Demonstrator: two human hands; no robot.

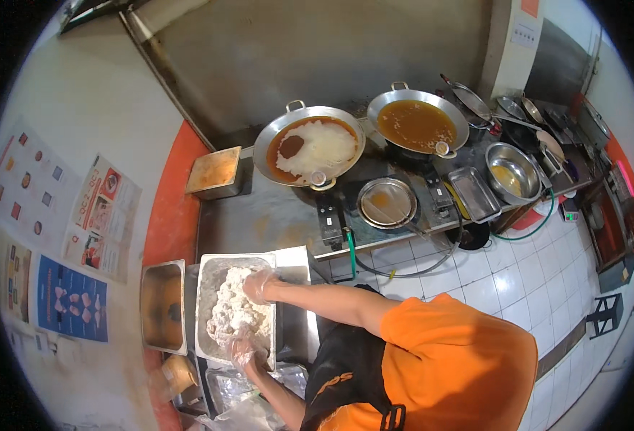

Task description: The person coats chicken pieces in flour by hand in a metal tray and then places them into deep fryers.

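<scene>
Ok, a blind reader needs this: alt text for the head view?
Two clear-gloved hands, left hand and right hand, work in a metal tray of floured pieces. Beyond, two woks of oil sit on a steel counter: a frothing wok and a calm wok.

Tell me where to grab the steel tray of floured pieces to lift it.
Grip the steel tray by its two long rolled rims, one hand per side, coming down from above. It is deep, heaped with coated pieces, so a one-sided hold would likely tip it; both gloved hands, left hand and right hand, are inside now.
</scene>
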